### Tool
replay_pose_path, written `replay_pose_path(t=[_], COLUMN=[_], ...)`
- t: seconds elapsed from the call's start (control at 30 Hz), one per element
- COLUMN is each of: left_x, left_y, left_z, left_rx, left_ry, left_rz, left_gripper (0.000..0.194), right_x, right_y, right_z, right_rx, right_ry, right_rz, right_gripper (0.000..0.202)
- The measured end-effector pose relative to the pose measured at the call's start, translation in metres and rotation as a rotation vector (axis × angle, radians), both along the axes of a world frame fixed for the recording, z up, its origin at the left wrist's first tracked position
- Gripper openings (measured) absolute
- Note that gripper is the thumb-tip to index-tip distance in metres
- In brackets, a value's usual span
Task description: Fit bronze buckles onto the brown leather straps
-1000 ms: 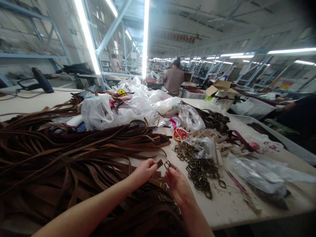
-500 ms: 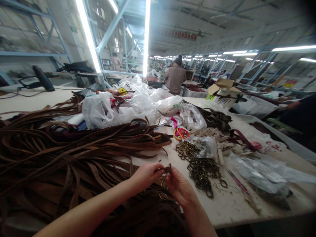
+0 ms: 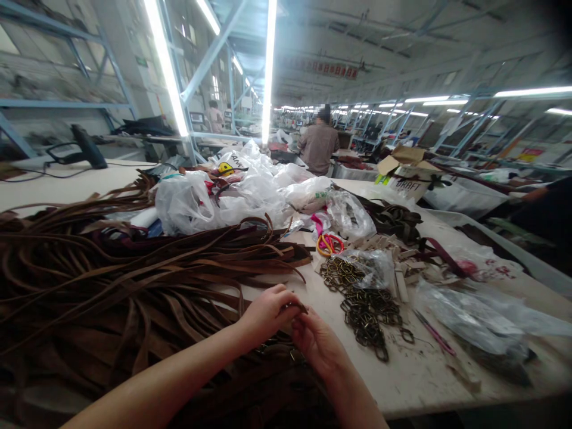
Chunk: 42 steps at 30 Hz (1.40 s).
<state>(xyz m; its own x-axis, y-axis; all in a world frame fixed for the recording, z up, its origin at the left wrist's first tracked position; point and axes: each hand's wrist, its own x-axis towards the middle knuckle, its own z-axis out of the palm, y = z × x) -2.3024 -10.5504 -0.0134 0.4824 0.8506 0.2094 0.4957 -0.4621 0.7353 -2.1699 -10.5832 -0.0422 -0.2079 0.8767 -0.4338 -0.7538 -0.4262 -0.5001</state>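
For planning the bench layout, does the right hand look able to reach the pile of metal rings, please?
Probably yes: the pile of metal rings lies right of the right hand, across a strip of tabletop. Clear plastic covers only part of it, though that hand seems to meet the left hand.

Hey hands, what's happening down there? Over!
Left hand pinching brown strap end, mostly hidden. Right hand close against left, grip unclear. Heaped straps under left forearm. Metal buckles beside right hand.
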Motion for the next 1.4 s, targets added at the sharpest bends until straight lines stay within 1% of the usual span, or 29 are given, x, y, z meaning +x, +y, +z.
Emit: replay_pose_path(t=[0.07,0.1,0.17,0.23,0.33,0.47,0.57,0.63,0.67,0.73,0.83,0.87,0.9,0.93,0.97,1.0,1.1,1.2,1.23,1.3,1.37,1.4], left_x=[0.001,0.003,0.005,0.005,0.001,-0.004,-0.003,-0.001,0.000,0.001,0.000,-0.001,-0.001,-0.001,-0.001,0.000,0.003,0.007,0.008,0.006,-0.004,-0.012], left_y=[-0.001,-0.002,-0.005,-0.006,0.000,0.010,0.010,0.008,0.008,0.006,0.003,0.003,0.002,0.001,0.000,-0.001,-0.004,-0.008,-0.009,-0.007,0.000,0.005], left_z=[0.004,0.007,0.013,0.016,0.011,-0.001,-0.002,0.001,0.002,0.003,-0.003,-0.006,-0.008,-0.011,-0.012,-0.013,-0.012,-0.007,-0.007,-0.007,-0.011,-0.014], left_rx=[0.050,0.040,-0.052,-0.153,-0.204,-0.178,-0.130,-0.104,-0.105,-0.141,-0.216,-0.229,-0.221,-0.190,-0.138,-0.072,0.145,0.290,0.314,0.318,0.261,0.216], left_ry=[-0.051,-0.087,-0.145,-0.134,0.006,0.166,0.264,0.315,0.321,0.270,0.113,0.072,0.047,0.043,0.062,0.102,0.307,0.463,0.483,0.469,0.433,0.436], left_rz=[0.030,0.018,-0.024,-0.005,0.131,0.272,0.314,0.323,0.320,0.283,0.192,0.170,0.155,0.141,0.126,0.108,0.067,0.068,0.066,0.012,-0.054,-0.064], left_gripper=[0.013,0.012,0.011,0.014,0.021,0.016,0.015,0.013,0.011,0.010,0.013,0.018,0.026,0.034,0.038,0.037,0.021,0.021,0.020,0.023,0.039,0.048], right_x=[0.002,0.002,0.002,0.002,0.000,-0.006,-0.012,-0.014,-0.013,-0.010,-0.001,0.001,0.003,0.003,0.004,0.003,0.002,0.007,0.011,0.021,0.034,0.041], right_y=[0.004,0.007,0.011,0.015,0.015,0.010,0.006,0.004,0.003,0.001,0.001,0.001,0.001,0.002,0.002,0.001,-0.002,-0.007,-0.008,-0.010,-0.012,-0.013], right_z=[-0.005,-0.008,-0.015,-0.021,-0.024,-0.018,-0.016,-0.018,-0.019,-0.020,-0.018,-0.017,-0.016,-0.016,-0.015,-0.016,-0.019,-0.023,-0.025,-0.028,-0.033,-0.036], right_rx=[0.018,0.028,0.027,-0.006,-0.030,0.035,0.138,0.224,0.272,0.355,0.393,0.382,0.368,0.358,0.357,0.360,0.333,0.229,0.198,0.154,0.129,0.118], right_ry=[0.008,0.005,-0.014,-0.041,-0.082,-0.209,-0.374,-0.555,-0.645,-0.772,-0.814,-0.813,-0.803,-0.782,-0.754,-0.731,-0.759,-0.813,-0.803,-0.764,-0.729,-0.721], right_rz=[-0.015,-0.018,-0.023,-0.044,-0.079,-0.079,-0.081,-0.077,-0.076,-0.076,-0.086,-0.102,-0.119,-0.130,-0.127,-0.117,-0.116,-0.229,-0.270,-0.311,-0.289,-0.269], right_gripper=[0.026,0.025,0.025,0.026,0.027,0.026,0.024,0.023,0.023,0.025,0.027,0.027,0.028,0.028,0.029,0.030,0.032,0.034,0.034,0.036,0.039,0.040])
